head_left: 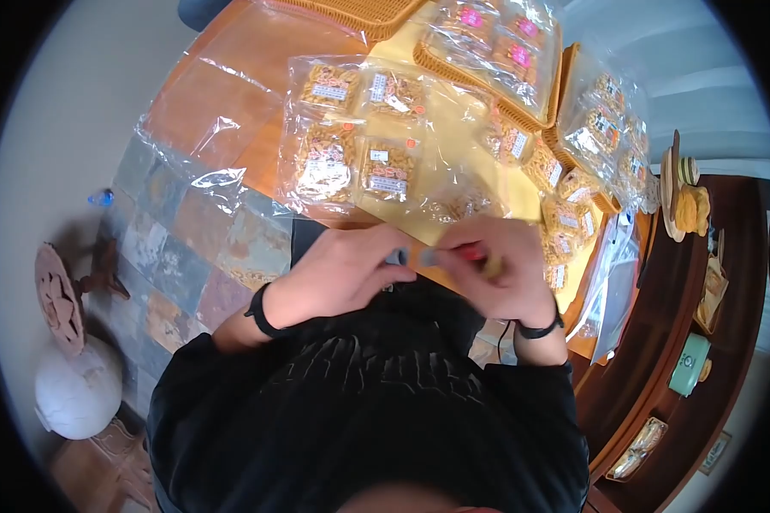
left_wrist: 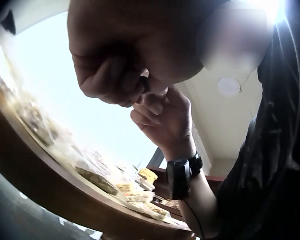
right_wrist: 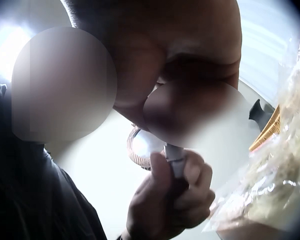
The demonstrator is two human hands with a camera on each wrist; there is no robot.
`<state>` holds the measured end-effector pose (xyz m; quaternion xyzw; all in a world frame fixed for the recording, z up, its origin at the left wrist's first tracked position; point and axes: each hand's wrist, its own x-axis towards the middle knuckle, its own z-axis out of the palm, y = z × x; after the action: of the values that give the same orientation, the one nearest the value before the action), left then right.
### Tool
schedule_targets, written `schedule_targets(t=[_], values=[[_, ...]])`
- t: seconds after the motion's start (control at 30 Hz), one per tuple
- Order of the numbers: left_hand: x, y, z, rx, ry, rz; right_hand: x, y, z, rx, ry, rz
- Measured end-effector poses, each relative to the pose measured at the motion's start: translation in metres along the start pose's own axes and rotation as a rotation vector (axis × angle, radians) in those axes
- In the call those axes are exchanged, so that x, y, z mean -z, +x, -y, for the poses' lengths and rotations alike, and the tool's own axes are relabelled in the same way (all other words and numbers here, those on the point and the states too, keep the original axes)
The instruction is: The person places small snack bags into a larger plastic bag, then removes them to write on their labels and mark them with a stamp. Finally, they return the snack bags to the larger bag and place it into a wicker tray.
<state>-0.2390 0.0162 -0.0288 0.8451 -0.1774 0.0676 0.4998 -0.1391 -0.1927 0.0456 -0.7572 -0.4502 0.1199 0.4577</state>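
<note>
Both hands are raised together just above the near edge of the table (head_left: 231, 103), in front of the person's chest. Left hand (head_left: 342, 278): back of hand up, fingers curled inward, thumb and fingertips pinching the grey end of a small pen-like tool (head_left: 441, 255). Right hand (head_left: 496, 269): fingers curled round the other end of the same tool, where a red section and a yellowish tip show. Black bands sit on both wrists.

Tool: held between the two hands, off the table. Long axis runs roughly level, left to right across the head view, grey end toward the left hand, red end toward the right. In the right wrist view the left hand (right_wrist: 172, 205) wraps a grey stub (right_wrist: 175, 160) that points up toward the right hand. Finer detail is blurred.

Just beyond the hands lie clear snack packets (head_left: 351, 137) on the table, with wicker trays (head_left: 453, 68) of further packets behind them.
</note>
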Motion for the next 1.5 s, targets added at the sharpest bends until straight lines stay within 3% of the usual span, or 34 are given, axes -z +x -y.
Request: schedule_targets(t=[0.1, 0.13, 0.17, 0.23, 0.27, 0.33, 0.43, 0.7, 1.07, 1.37, 1.43, 1.5], values=[[0.012, -0.004, 0.014, 0.034, 0.033, -0.07, 0.017, 0.016, 0.003, -0.01, -0.004, -0.284], [0.012, -0.002, 0.019, -0.005, 0.146, -0.174, 0.01, 0.029, 0.009, -0.125, -0.009, -0.366], [0.013, 0.0, 0.023, -0.046, 0.257, -0.273, 0.004, 0.037, 0.003, -0.129, -0.011, -0.366], [0.015, 0.004, 0.029, -0.04, 0.303, -0.247, -0.006, 0.055, -0.019, -0.164, -0.156, -0.161], [0.013, 0.007, 0.029, -0.051, 0.409, -0.252, -0.011, 0.062, -0.025, -0.166, -0.158, -0.155], [0.008, 0.011, 0.03, -0.056, 0.516, -0.267, -0.019, 0.075, -0.037, -0.285, -0.184, 0.015], [-0.006, 0.011, 0.042, 0.082, 0.537, -0.335, -0.035, 0.081, -0.049, -0.192, -0.128, -0.053], [-0.015, 0.013, 0.053, -0.013, 0.615, -0.492, -0.046, 0.086, -0.05, -0.152, -0.302, 0.012], [-0.019, 0.011, 0.061, -0.019, 0.609, -0.503, -0.054, 0.087, -0.05, -0.169, -0.335, 0.063], [-0.018, 0.012, 0.058, -0.011, 0.62, -0.49, -0.056, 0.082, -0.055, -0.139, -0.29, 0.029], [-0.017, 0.012, 0.056, -0.008, 0.63, -0.496, -0.044, 0.075, -0.052, -0.249, -0.081, -0.071], [-0.017, 0.012, 0.056, 0.007, 0.586, -0.49, -0.029, 0.068, -0.05, -0.12, -0.042, -0.323]])
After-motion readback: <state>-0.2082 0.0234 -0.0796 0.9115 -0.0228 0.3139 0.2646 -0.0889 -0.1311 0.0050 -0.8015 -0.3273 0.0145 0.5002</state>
